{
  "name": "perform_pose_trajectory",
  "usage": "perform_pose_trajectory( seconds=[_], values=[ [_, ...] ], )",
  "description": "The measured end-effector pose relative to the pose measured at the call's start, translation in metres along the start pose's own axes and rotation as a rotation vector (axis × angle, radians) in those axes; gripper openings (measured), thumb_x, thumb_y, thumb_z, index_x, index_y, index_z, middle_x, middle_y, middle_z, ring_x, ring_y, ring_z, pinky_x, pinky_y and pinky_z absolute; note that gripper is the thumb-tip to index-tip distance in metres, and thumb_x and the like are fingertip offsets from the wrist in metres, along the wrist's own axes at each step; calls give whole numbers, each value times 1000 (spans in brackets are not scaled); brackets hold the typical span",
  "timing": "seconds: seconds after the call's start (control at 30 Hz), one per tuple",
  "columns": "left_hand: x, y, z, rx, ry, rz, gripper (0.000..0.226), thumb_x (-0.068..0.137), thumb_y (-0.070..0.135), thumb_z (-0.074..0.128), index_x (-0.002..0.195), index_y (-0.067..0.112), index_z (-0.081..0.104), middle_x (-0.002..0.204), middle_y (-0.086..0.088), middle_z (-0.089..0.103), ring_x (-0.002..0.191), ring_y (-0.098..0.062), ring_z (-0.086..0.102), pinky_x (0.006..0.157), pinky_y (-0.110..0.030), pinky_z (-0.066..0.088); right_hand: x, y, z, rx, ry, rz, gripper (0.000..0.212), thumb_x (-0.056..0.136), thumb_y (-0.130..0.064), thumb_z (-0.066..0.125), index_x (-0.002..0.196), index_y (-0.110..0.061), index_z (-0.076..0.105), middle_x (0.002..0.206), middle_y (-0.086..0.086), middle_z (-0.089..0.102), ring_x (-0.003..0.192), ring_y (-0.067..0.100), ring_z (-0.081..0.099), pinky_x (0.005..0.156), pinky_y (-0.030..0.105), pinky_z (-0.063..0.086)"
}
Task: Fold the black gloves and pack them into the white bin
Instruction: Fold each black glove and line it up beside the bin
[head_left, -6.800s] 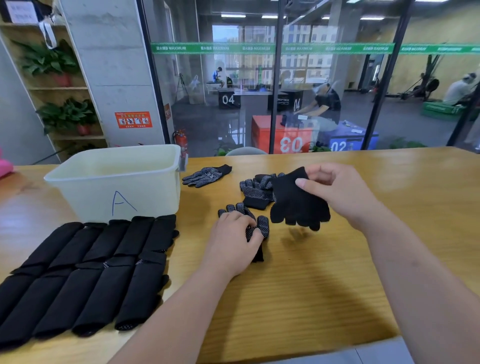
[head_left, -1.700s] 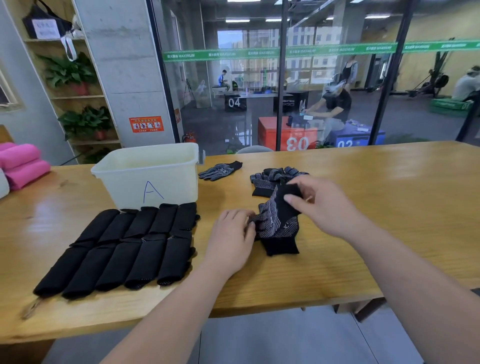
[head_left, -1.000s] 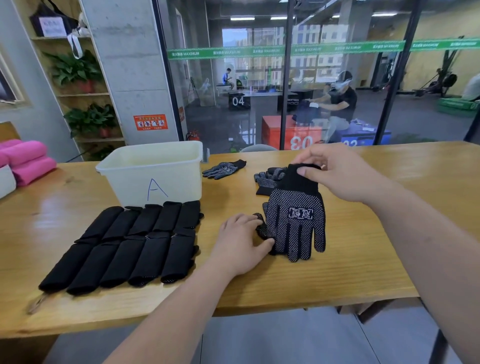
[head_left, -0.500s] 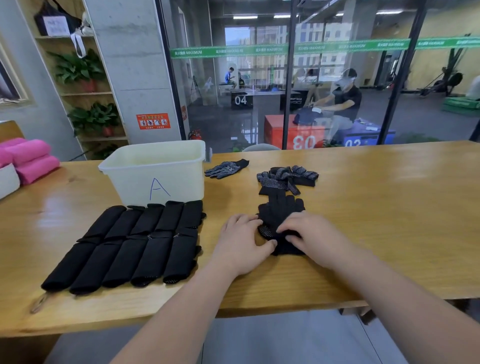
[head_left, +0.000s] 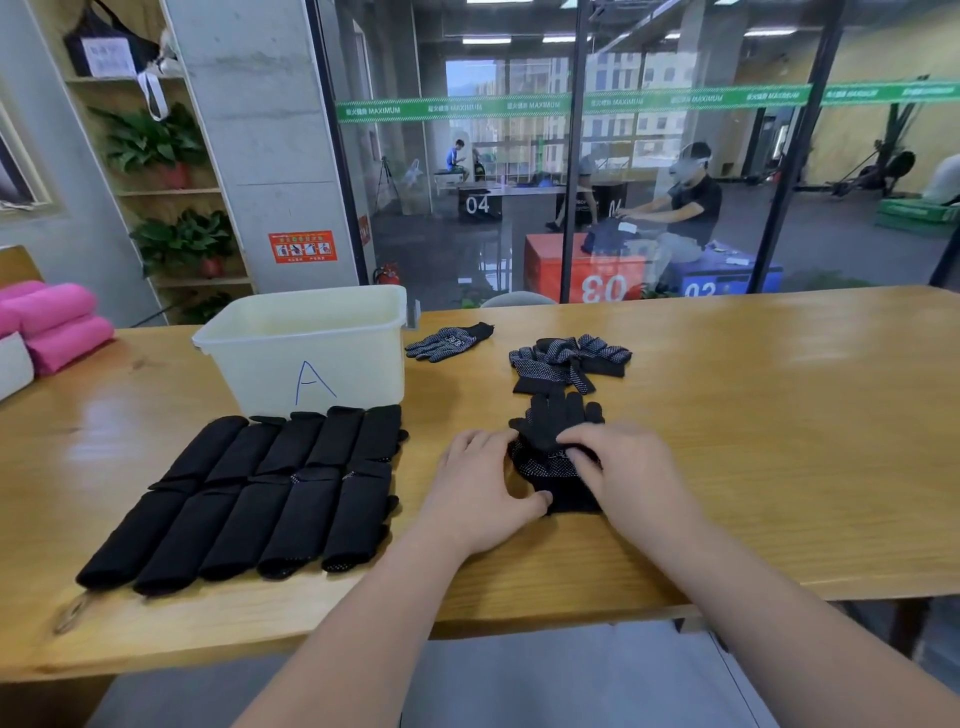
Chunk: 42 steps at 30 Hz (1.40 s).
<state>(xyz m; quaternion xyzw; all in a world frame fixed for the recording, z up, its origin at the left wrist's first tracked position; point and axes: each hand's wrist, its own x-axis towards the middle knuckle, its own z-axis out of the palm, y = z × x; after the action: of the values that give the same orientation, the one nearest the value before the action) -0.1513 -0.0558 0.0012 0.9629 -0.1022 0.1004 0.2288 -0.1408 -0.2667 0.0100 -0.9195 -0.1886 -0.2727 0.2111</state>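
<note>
The bin sits back left, with folded gloves in rows before it. The left hand rests spread against a stacked pair on the counter. The right hand curls fingers onto the pair, pinching or not I can't tell; they look to be squaring it, and the fold comes next.

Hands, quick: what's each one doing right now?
Left hand: open, resting against the stacked gloves.
Right hand: curled, pinching those stacked gloves.

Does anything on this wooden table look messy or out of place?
Slightly. One dotted black glove lies alone beside the white plastic bin, and a tangled heap of black gloves sits mid-table, unlike the neat rows of folded black gloves. Nothing looks damaged or spilled.
</note>
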Motion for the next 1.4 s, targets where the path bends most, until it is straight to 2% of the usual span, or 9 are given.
perform_pose_trajectory(
  seconds=[0.1, 0.23, 0.33, 0.47, 0.7, 0.97, 1.2, 1.4],
  values=[
    [-2, 1, -1, -20, 1, -15, 95, 81, 68, 67, 161, 28, 36, 156, 11, 47, 148, -15, 29, 124, -43, 31, -18, 1, 12, -49, -68, -74, 19, 94, -19, 74, 111, -27, 79, 103, -8, 77, 99, 18, 66, 82, 35, 57],
    [-2, 2, -2, -31, -7, -9, 97, 81, 71, 65, 163, 29, 33, 157, 12, 47, 147, -14, 29, 124, -43, 32, -24, 3, 10, -37, 21, -70, 18, 92, -16, 76, 109, -22, 79, 105, -9, 75, 100, 16, 65, 84, 32, 55],
    [-2, 2, -3, -54, -37, -1, 96, 83, 70, 65, 163, 30, 32, 158, 11, 44, 148, -15, 27, 124, -43, 31, -28, 1, 7, -32, 52, -78, 18, 91, -17, 76, 108, -23, 78, 106, -12, 72, 101, 13, 62, 84, 28, 52],
    [-2, 0, -5, -93, -89, 8, 98, 83, 66, 68, 164, 27, 30, 162, 10, 40, 151, -15, 23, 125, -43, 32, -31, 1, 8, -47, -5, -53, 17, 89, -22, 76, 103, -30, 78, 103, -19, 70, 98, 10, 64, 82, 30, 55],
    [-4, -4, -7, -149, -112, 9, 108, 79, 68, 74, 166, 27, 25, 161, 10, 39, 153, -13, 21, 125, -44, 31, -33, 1, 4, 19, 26, -53, 17, 89, -20, 73, 103, -28, 77, 101, -18, 69, 92, 9, 65, 76, 32, 56],
    [-4, -4, -7, -213, -99, 22, 107, 77, 68, 79, 164, 32, 27, 158, 10, 45, 152, -13, 23, 126, -43, 31, -36, -1, 4, 6, -17, -63, 15, 87, -27, 70, 99, -34, 76, 100, -22, 68, 92, 8, 65, 77, 32, 55],
    [-3, -8, -4, -206, -87, 21, 112, 74, 75, 77, 164, 29, 31, 158, 11, 46, 152, -11, 24, 125, -43, 33, -36, -4, 3, -24, 5, -99, 14, 84, -25, 75, 96, -31, 79, 95, -19, 67, 87, 10, 63, 71, 31, 52],
    [-3, -9, -3, -92, -90, 57, 99, 81, 76, 70, 161, 27, 40, 160, 10, 43, 153, -13, 21, 127, -41, 27, -35, -6, 3, -58, -3, -121, 13, 85, -25, 72, 95, -29, 78, 92, -17, 62, 85, 10, 59, 71, 30, 51]
  ],
)
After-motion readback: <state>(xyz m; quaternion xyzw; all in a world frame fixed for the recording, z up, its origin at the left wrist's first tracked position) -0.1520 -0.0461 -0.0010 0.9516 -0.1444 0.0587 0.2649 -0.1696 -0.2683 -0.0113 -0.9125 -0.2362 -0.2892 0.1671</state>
